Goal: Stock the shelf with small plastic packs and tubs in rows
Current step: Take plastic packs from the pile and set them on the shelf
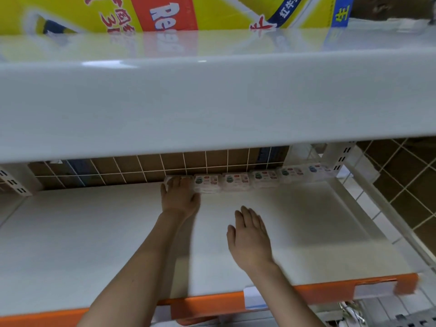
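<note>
I see a row of small clear plastic packs (236, 181) along the back of the white metal shelf (306, 223) — my left hand (179, 197) at its left end, right hand (251, 237) nearer the front.

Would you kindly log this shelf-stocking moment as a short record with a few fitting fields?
setting: white shelf with an orange front edge, under another white shelf
stock: one row of small plastic packs along the back, running rightwards
left hand: reaches to the back, fingers on the leftmost pack at the row's end
right hand: open, flat above the shelf, holding nothing
free space: bare shelf left of the row and in front of it
</note>
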Demonstrator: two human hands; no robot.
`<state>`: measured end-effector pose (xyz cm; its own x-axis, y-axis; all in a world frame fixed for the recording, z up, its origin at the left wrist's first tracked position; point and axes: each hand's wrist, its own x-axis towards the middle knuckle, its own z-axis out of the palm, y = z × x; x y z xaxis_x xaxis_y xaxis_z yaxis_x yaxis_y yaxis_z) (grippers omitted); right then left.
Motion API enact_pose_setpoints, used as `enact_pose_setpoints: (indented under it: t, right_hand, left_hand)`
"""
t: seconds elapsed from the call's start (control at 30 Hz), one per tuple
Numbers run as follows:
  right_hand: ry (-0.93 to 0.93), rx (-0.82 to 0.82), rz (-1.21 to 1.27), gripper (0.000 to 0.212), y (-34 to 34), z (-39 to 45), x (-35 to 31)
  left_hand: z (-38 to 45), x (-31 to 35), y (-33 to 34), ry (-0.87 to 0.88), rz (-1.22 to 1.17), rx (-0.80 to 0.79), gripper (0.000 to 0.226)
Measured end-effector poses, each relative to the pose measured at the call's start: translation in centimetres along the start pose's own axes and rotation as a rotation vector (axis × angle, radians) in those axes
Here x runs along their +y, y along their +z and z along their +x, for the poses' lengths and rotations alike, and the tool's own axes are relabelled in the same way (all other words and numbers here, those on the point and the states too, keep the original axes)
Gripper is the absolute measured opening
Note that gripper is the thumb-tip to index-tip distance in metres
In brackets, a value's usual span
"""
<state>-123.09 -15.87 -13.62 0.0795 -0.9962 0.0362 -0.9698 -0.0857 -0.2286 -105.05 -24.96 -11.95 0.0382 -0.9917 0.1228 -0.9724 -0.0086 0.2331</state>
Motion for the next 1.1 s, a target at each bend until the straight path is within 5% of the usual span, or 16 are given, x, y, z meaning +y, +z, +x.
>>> enact_pose_setpoints:
  t: [0.23,0.4,0.53,0.77,1.1]
  right_hand:
    - [-0.052,-0.049,0.010,0.077,-0.2,0.0,0.4]
    - [-0.054,-0.030,0.006,0.069,-0.5,-0.1,0.4]
    - [-0.081,-0.034,0.041,0.056,-0.6,-0.3,0.2]
    - [-0.167,0.235,0.207,0.039,-1.3,-2.0,-2.4]
    - [-0.149,0.211,0.303,0.040,1.8,-4.2,-14.8]
  left_hand:
    - [-2.8,-0.1,0.1,-0.015,0.050,0.006,0.070]
    - [-6.7,-1.1,0.0,0.014,-0.086,0.128,0.036]
    - [-10.6,-2.4,-0.5,-0.062,-0.151,0.189,0.039]
    - [-16.4,-6.3,-1.9,-0.109,-0.128,0.246,0.038]
    - [-18.6,-20.2,-5.8,-0.051,-0.134,0.225,0.042]
